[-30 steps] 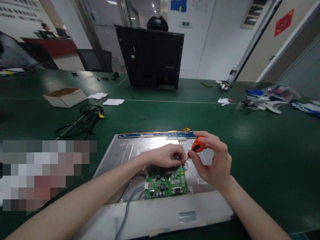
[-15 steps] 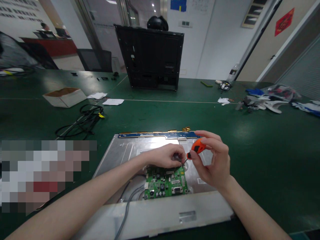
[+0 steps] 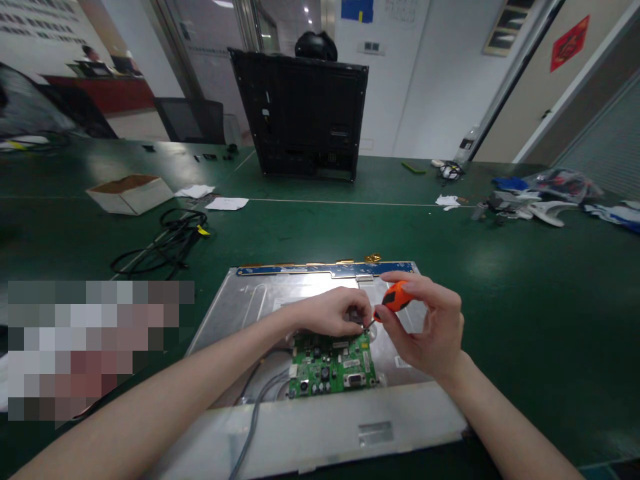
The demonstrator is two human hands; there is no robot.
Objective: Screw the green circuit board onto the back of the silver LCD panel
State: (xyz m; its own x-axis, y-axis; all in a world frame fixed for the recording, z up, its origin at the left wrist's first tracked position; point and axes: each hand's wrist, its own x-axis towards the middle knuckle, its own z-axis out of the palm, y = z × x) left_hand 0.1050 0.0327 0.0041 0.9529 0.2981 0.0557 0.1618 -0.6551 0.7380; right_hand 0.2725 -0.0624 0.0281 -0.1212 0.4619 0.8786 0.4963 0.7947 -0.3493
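Observation:
In my right hand (image 3: 425, 320) is a short screwdriver (image 3: 397, 297) with an orange and black handle, pinched between thumb and fingers. Its thin shaft slants down to the upper right corner of a green circuit board (image 3: 333, 367). My left hand (image 3: 335, 311) lies over the board's top edge, fingers closed beside the screwdriver tip; what they pinch, if anything, is hidden. The board rests on the metal back of a display panel (image 3: 227, 303), which has a blue strip board (image 3: 300, 270) along its far edge. Grey cables (image 3: 255, 417) run from the board's left side.
Beyond the panel stands a black monitor housing (image 3: 305, 113). Coiled black cable (image 3: 173, 243) and an open cardboard box (image 3: 130, 197) lie to the left. Gloves and a plastic bag (image 3: 565, 183) are at the far right. A blurred-out patch (image 3: 90, 347) covers the left side.
My right-hand fingers have shifted round the screwdriver handle, and the handle has turned and dipped slightly. The left hand and the board have stayed in place.

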